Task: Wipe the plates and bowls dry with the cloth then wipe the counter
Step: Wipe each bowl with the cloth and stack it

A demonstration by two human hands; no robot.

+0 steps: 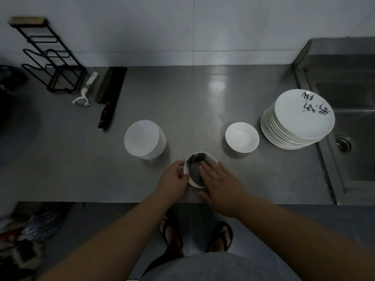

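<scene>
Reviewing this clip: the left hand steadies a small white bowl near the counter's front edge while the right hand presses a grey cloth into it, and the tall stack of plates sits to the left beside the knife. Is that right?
Not quite. The head view shows the stack of plates on the right, beside the sink, not by the knife. The rest holds: the left hand steadies the bowl while the right hand presses the cloth in.

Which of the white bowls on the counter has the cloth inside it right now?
The small bowl nearest the counter's front edge, gripped by the left hand; the right hand presses the grey cloth into it. The single bowl and stacked bowls hold none.
</scene>
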